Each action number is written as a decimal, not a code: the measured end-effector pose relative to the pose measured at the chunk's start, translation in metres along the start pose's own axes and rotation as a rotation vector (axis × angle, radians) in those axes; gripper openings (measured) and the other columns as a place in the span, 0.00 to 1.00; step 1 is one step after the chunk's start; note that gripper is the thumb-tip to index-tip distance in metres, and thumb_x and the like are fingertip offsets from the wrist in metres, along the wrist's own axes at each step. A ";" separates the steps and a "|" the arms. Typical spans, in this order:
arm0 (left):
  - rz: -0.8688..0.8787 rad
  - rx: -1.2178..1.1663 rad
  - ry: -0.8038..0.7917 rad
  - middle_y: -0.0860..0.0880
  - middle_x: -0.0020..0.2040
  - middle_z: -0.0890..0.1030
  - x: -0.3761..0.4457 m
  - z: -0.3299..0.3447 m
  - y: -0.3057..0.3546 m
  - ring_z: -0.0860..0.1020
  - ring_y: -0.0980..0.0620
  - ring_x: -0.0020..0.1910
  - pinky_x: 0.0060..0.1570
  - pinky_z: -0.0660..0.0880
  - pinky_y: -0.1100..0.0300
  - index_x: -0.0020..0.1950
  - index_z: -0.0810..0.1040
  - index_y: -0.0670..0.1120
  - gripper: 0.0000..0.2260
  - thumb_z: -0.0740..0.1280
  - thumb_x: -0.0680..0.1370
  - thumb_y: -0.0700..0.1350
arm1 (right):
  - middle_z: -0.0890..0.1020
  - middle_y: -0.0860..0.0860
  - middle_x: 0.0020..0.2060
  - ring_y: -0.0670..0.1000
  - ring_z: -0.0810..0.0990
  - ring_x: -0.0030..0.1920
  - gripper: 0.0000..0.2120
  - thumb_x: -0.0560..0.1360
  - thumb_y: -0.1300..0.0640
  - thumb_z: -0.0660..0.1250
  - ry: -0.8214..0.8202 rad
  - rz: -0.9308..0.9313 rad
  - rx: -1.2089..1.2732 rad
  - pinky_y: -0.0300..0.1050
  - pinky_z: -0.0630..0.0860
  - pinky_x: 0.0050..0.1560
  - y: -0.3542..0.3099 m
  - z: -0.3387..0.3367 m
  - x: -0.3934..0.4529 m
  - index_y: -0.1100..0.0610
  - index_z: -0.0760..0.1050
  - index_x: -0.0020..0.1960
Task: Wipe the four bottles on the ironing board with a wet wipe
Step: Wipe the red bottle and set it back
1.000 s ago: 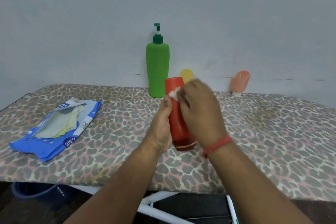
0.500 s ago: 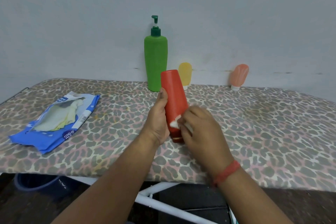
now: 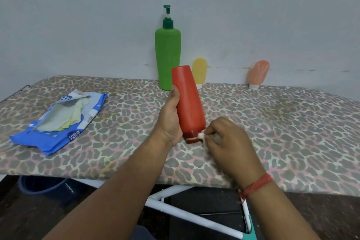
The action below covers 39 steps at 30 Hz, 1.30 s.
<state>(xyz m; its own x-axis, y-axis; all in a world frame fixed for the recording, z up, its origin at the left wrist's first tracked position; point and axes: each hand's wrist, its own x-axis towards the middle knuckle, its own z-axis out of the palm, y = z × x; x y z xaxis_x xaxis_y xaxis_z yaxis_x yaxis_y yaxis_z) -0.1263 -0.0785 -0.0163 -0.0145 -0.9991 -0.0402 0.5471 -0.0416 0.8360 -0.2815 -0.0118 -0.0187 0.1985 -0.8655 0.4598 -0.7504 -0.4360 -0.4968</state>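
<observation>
A plain grey wall (image 3: pixel 78 15) backs an ironing board (image 3: pixel 282 126) covered in leopard-print cloth. Over its middle, the left hand (image 3: pixel 170 121) grips a red bottle (image 3: pixel 188 101) from the side, cap end down and tilted slightly left. The right hand (image 3: pixel 229 146) pinches a small white wet wipe (image 3: pixel 201 135) against the bottle's dark red cap. Against the wall stand a green pump bottle (image 3: pixel 167 58), a small yellow bottle (image 3: pixel 199 71) just right of it, and a small peach bottle (image 3: pixel 258 73) well apart to the right. An opened blue wipes packet (image 3: pixel 58 122) lies on the board's left.
</observation>
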 end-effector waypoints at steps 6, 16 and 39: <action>0.027 0.044 -0.034 0.42 0.52 0.86 0.000 0.000 -0.001 0.85 0.44 0.51 0.46 0.82 0.50 0.71 0.73 0.43 0.31 0.56 0.80 0.66 | 0.78 0.49 0.42 0.49 0.74 0.43 0.02 0.74 0.62 0.70 -0.071 -0.293 -0.125 0.42 0.72 0.44 -0.019 0.006 -0.001 0.57 0.80 0.43; 0.056 0.033 -0.046 0.39 0.55 0.83 -0.005 0.005 0.000 0.84 0.43 0.52 0.49 0.82 0.49 0.74 0.69 0.42 0.35 0.59 0.77 0.66 | 0.78 0.50 0.41 0.51 0.74 0.43 0.02 0.73 0.64 0.70 0.002 -0.214 -0.164 0.47 0.74 0.43 -0.016 0.006 0.000 0.58 0.79 0.42; 0.088 0.077 -0.184 0.40 0.57 0.84 -0.007 0.002 -0.001 0.84 0.42 0.54 0.48 0.82 0.46 0.70 0.76 0.50 0.30 0.66 0.74 0.66 | 0.81 0.45 0.45 0.42 0.79 0.47 0.05 0.76 0.60 0.68 0.400 0.105 0.337 0.41 0.76 0.51 -0.021 -0.017 0.075 0.51 0.79 0.48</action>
<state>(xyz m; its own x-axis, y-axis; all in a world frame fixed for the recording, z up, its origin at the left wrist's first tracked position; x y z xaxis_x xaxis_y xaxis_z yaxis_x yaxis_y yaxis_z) -0.1281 -0.0717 -0.0155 -0.1260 -0.9836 0.1293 0.4873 0.0522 0.8717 -0.2619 -0.0629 0.0388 -0.1721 -0.7759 0.6069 -0.4958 -0.4641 -0.7340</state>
